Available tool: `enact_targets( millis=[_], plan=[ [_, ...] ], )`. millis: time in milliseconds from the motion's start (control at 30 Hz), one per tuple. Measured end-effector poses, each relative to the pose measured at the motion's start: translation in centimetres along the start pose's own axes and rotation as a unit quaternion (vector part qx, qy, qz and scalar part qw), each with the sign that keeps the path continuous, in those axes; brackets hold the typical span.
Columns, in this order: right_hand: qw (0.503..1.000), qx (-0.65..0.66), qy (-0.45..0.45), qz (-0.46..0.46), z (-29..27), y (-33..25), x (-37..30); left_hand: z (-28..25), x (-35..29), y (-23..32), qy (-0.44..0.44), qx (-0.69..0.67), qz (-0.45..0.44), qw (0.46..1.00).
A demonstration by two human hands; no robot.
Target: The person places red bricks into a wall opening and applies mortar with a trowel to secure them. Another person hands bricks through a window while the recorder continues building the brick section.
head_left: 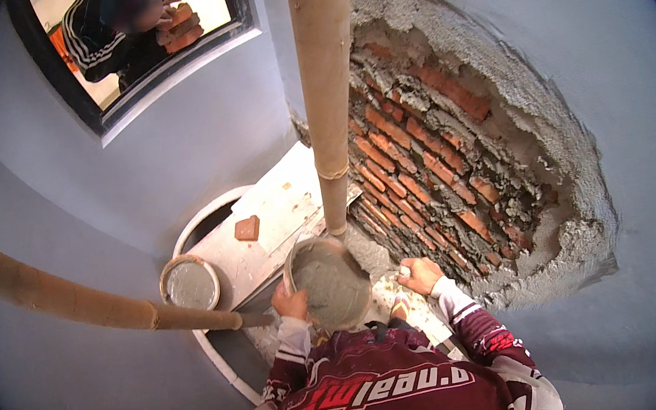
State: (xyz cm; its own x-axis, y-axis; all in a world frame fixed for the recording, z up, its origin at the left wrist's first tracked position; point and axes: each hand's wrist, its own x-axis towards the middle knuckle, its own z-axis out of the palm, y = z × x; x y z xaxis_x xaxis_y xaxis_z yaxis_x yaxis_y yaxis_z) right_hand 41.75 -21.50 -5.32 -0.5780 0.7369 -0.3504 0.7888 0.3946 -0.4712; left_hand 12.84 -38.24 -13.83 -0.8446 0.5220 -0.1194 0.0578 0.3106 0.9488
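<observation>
My left hand [291, 302] is closed on the left rim of a round basin of wet grey mortar [328, 285], which is tipped toward me. To the right of the basin, my right hand [421, 275] grips the pale handle of what looks like a trowel [404, 271]. Its blade is hard to make out against the grey mortar around it. Just beyond that hand is the exposed brickwork [414, 174], red bricks with rough mortar joints, bordered by a thick ragged band of grey mortar [575, 150].
A bamboo pole [325, 82] stands upright before me; another [59, 279] slants in from the left. A smaller mortar bucket [190, 283] and a brick piece [247, 229] on a board [276, 211] lie left. Through the window opening [91, 111], another person holds bricks [179, 28].
</observation>
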Motion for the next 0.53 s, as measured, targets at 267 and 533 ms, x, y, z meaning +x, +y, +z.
enact_targets(
  millis=[267, 533],
  plan=[
    [0.972, -0.079, 0.218, 0.021, -11.8, -1.4, 5.6, -3.0, -2.3, -1.7, 0.039, -0.053, -0.109, 0.992],
    [0.96, 0.041, 0.25, -0.121, -16.4, -8.6, 16.2, -8.3, -2.9, -15.1, 0.143, 0.037, -0.103, 0.984]
  ],
)
